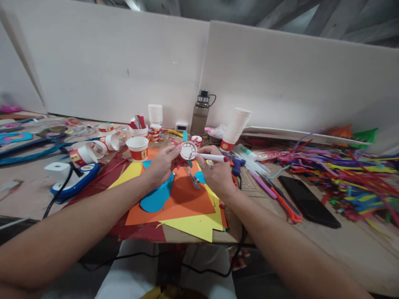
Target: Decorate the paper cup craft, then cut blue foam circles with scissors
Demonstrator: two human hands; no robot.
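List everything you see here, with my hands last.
Disc: one, white, centre
Marker: one, white and red, centre
Paper sheets: several, orange and yellow, below disc
Cutouts: at least two, blue, on sheets
Cups: several, white and red, left of disc
Cup stacks: two, mostly white, rear
Bottle: one, grey, rear centre
Glue gun: one, blue, right of marker
Cutter: one, orange, right
Phone: one, black, right
Craft stems: many, mixed colours, far right
Charger: one, white, left
Boards: at least two, white, behind everything
Other small clutter: too blurred to count
Left hand: one, bare, holding disc
Right hand: one, bare, holding marker
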